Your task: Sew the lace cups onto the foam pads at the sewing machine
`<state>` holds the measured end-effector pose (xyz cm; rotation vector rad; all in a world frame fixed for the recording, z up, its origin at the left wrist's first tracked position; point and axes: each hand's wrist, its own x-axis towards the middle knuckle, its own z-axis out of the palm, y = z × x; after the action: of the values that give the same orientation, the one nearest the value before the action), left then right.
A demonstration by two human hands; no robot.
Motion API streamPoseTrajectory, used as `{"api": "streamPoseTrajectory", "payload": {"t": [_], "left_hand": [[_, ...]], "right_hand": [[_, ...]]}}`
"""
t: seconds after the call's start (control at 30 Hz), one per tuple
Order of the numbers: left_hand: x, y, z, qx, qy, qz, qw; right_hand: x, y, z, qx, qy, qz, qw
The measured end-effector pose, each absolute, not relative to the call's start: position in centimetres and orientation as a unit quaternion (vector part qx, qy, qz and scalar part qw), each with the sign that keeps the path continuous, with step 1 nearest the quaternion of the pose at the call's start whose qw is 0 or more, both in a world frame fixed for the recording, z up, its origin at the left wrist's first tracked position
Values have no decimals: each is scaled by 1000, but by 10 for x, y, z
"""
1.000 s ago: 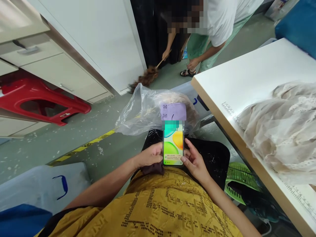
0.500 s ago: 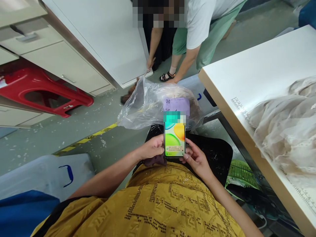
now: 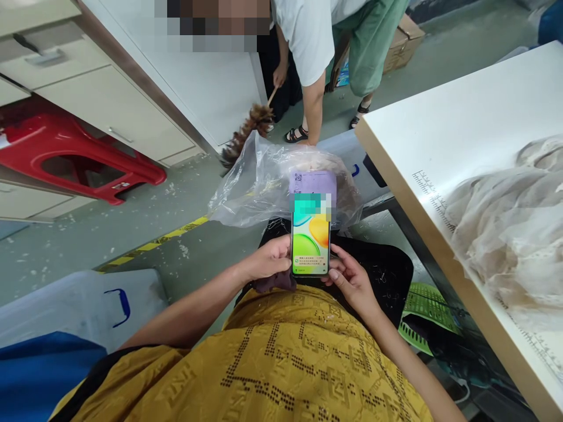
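Observation:
A lit phone [image 3: 310, 240] is held upright above my lap, its screen showing bright coloured shapes and a notification. My left hand [image 3: 273, 258] grips its left edge with the fingers curled. At the lower right corner, my right hand [image 3: 350, 278] holds it between thumb and fingers. Just beyond the phone lies a clear plastic bag [image 3: 250, 196] with pale stuff in it. A purple paper slip [image 3: 313, 181] with printed codes rests on the bag, partly covered by the phone. Dark purple cloth [image 3: 275, 282] shows under my left hand.
Ahead, a co-worker [image 3: 303, 47] bends down, holding a feather duster [image 3: 248, 132] near the floor. A white table [image 3: 440, 117] with sheer fabric [image 3: 505, 223] stands right. On the left are a red stool [image 3: 88, 155] and a plastic bin [image 3: 88, 299]. A green basket [image 3: 431, 308] sits below the table.
The co-worker has shifted left, and the feather duster now shows more fully, its handle in the co-worker's hand. My hands and the phone stay nearly where they were.

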<state>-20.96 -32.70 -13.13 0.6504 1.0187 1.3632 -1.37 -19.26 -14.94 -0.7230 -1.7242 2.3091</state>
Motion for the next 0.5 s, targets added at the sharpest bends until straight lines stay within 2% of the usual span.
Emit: {"api": "streamPoseTrajectory", "payload": {"t": [0.1,0.23,0.37,0.5], "left_hand": [[-209,-326,-127,267,444,587,622],[-208,-326,-127,263,452,581,624],[-208,-327,-128,274,453,581,618],[-208,-327,-128,289,450,581,613]], "right_hand": [[-9,-186,-151,-256,-624,727,128],[-4,-175,-143,-266,-735,598,177],[-4,-165,-128,-192,-844,450,220],[-8,-162,-116,-135,-897,352,231]]}}
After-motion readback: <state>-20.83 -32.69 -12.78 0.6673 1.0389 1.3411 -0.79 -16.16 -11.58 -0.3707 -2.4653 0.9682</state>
